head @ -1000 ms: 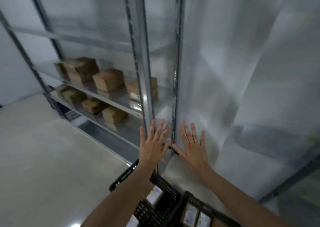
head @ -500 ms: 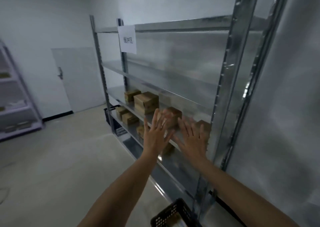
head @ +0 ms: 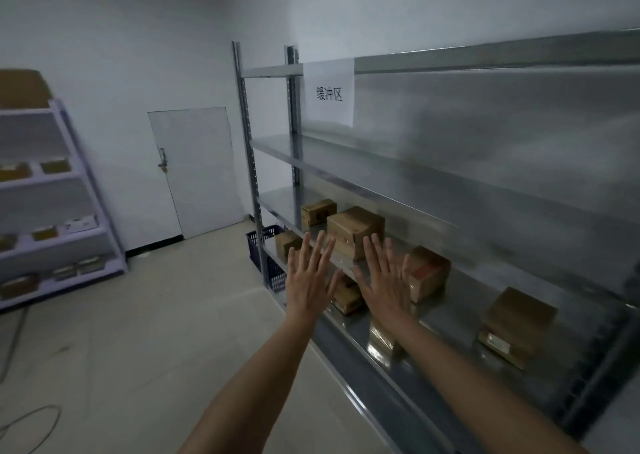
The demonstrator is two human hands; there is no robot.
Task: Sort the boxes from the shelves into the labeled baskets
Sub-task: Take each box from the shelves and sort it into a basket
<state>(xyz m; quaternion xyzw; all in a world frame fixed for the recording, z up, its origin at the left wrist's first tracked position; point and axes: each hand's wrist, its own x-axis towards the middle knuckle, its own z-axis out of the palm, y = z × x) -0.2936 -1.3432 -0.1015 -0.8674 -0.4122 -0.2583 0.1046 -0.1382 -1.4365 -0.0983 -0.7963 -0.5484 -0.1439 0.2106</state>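
Several brown cardboard boxes sit on the lower levels of a metal shelf rack [head: 381, 183] on the right. The nearest to my hands are a large box [head: 355, 230], a taped box [head: 427, 273] and a small box [head: 346, 296] on the level below. Another box [head: 517, 325] lies further right. My left hand [head: 308, 280] and my right hand [head: 384, 280] are held up in front of the shelf with fingers spread, holding nothing. A dark blue basket [head: 265, 256] stands on the floor by the rack's far end.
A white paper label [head: 329, 93] hangs from the rack's upper shelf. A purple-framed rack [head: 69, 190] with more boxes stands at the left wall. A white door [head: 194, 173] is at the back. Cables [head: 20, 422] lie on the pale floor.
The view has swung up and left, from the rack's end post and the black baskets below to the rack's whole front. Both hands stay raised with fingers spread.
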